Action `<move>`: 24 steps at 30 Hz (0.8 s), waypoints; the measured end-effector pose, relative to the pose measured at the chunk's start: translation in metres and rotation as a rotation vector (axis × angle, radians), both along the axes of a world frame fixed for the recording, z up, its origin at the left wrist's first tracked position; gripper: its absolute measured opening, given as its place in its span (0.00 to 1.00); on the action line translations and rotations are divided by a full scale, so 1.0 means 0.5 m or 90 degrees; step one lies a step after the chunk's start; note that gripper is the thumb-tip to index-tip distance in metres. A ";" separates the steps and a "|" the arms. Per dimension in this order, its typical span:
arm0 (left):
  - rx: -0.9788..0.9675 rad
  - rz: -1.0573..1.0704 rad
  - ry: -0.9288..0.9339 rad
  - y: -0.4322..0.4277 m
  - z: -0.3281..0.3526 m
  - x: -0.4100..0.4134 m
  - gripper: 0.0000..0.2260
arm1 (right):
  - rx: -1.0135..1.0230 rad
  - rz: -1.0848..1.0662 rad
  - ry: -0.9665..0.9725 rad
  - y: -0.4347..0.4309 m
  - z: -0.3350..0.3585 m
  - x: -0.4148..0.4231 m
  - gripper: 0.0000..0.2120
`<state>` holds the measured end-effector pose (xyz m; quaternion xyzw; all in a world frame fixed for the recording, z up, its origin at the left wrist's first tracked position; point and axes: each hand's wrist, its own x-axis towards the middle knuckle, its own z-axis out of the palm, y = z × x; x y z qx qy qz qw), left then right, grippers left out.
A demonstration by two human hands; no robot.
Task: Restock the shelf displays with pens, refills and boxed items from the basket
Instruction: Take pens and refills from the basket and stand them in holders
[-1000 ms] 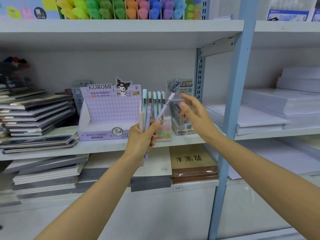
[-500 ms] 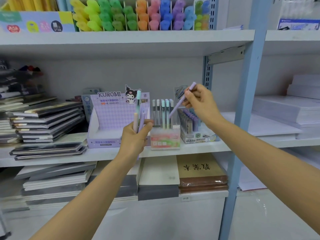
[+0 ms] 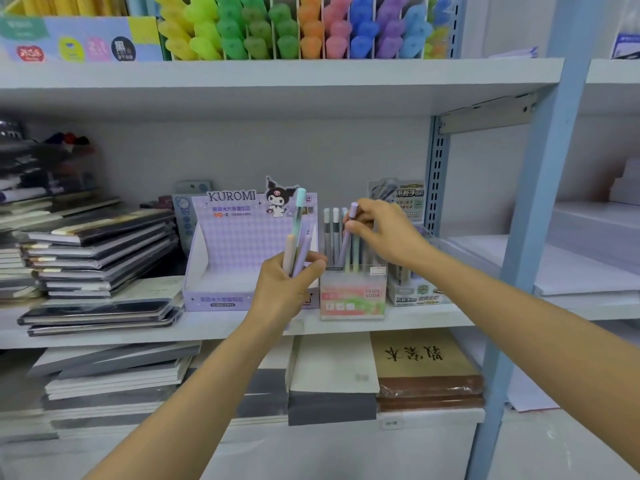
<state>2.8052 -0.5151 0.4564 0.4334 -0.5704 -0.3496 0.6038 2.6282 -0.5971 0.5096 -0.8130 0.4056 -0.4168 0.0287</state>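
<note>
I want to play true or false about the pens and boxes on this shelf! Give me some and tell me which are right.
1. The right hand pinches a lilac pen at the Fruit Soda box. True.
2. The left hand is empty. False: it grips several pastel pens.
3. The Kuromi box stands left of the Fruit Soda box. True.
4. The highlighters are below both hands. False: they stand higher up, above the hands.
</note>
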 end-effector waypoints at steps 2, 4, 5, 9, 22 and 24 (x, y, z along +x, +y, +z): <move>0.014 -0.009 0.010 -0.001 0.002 0.001 0.03 | 0.020 -0.013 0.026 -0.007 0.004 0.000 0.07; 0.022 -0.018 0.015 -0.001 0.003 0.000 0.04 | 0.024 -0.009 0.013 -0.010 0.002 0.004 0.10; 0.024 -0.023 0.015 0.000 0.003 -0.001 0.05 | 0.019 -0.002 -0.012 -0.010 0.001 0.007 0.13; 0.033 -0.044 0.018 0.000 0.001 0.001 0.11 | -0.070 -0.008 -0.075 -0.013 0.007 0.020 0.09; 0.057 -0.076 -0.061 0.030 0.013 0.013 0.10 | 0.051 0.106 -0.160 0.049 0.027 0.025 0.16; 0.053 -0.079 -0.081 0.036 0.016 0.009 0.10 | 0.112 0.211 -0.217 0.079 0.034 0.028 0.14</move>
